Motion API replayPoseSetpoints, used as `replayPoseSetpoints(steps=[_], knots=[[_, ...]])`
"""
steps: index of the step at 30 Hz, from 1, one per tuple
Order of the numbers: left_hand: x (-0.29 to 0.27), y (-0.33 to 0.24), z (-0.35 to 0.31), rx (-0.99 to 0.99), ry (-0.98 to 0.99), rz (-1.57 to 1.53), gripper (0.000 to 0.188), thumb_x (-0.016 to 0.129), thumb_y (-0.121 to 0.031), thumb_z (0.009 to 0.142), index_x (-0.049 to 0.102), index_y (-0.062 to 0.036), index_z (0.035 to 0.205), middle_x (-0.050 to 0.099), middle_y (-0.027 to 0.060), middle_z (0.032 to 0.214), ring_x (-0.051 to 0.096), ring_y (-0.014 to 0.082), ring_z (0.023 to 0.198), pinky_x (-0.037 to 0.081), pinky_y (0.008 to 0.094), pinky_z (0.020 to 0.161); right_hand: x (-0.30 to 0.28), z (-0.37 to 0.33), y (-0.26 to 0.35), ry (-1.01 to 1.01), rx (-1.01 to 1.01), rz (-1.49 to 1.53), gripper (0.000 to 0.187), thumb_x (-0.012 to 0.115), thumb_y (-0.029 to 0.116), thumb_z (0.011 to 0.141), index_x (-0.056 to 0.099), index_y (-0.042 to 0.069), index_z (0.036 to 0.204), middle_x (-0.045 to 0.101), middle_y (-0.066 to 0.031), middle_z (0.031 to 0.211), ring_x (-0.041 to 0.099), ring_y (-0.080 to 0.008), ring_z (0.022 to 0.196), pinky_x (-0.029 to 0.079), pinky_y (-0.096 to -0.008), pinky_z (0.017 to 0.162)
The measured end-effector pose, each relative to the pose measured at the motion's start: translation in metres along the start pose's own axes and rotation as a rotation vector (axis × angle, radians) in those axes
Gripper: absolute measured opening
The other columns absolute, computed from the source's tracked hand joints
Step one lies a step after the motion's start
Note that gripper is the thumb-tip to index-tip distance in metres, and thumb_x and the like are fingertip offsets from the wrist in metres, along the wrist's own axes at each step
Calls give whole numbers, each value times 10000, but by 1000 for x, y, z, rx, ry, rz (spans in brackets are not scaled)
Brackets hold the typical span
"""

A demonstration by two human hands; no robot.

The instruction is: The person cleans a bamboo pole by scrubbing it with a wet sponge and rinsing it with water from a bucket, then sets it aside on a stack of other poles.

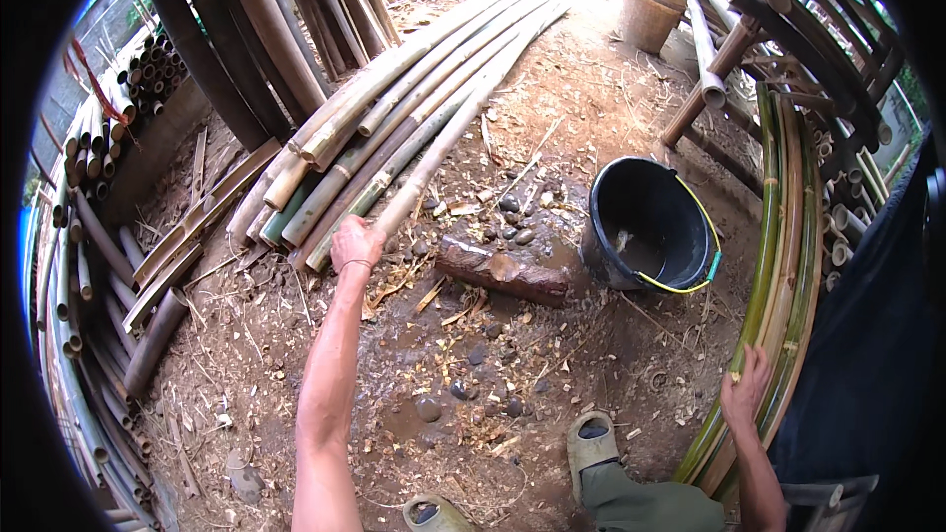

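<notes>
My left hand [357, 242] is closed around the near end of a pale bamboo pole [434, 160]. This pole lies along the right side of a stack of bamboo poles [340, 172] on the ground. Low on the right, my right hand [746, 389] has its fingers curled over a green bamboo pole [759, 281], one of several long green and tan lengths lying side by side. Its fingertips rest on the upper surface; the palm side is partly hidden.
A short log [503, 273] lies on the wet, chip-strewn ground beside a black bucket [597, 241] with a yellow handle. Farther back stands a brown bucket [650, 15]. Bamboo racks [734, 44] line the right; stacked bamboo [89, 266] fills the left. My sandals [591, 448] show below.
</notes>
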State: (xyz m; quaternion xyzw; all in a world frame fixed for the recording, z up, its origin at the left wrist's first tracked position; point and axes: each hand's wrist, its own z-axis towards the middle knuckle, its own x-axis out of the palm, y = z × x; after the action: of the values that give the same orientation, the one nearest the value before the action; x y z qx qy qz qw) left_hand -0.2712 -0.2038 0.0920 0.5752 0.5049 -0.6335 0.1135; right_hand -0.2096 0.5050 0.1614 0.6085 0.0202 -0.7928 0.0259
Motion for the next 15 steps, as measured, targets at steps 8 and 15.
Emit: replayPoseSetpoints(steps=[8,15], knots=[[67,-18,-38,271,127,276,780,809,-375,736,487,9,1333,501,269,1334,538,418,1218,467,478,1027,104,215,178,183,-350,493,704,703,244,856,421,91,1482,420,-226,1430,455,-419,1288,411,-470,1100],[110,-9,-38,217,-48,408,702,762,-227,788,436,-40,1381,485,170,1344,439,371,1292,437,460,1081,182,271,180,1103,-373,269,1046,767,569,751,301,91,1557,230,-277,1568,379,-516,1361,397,-521,1128]])
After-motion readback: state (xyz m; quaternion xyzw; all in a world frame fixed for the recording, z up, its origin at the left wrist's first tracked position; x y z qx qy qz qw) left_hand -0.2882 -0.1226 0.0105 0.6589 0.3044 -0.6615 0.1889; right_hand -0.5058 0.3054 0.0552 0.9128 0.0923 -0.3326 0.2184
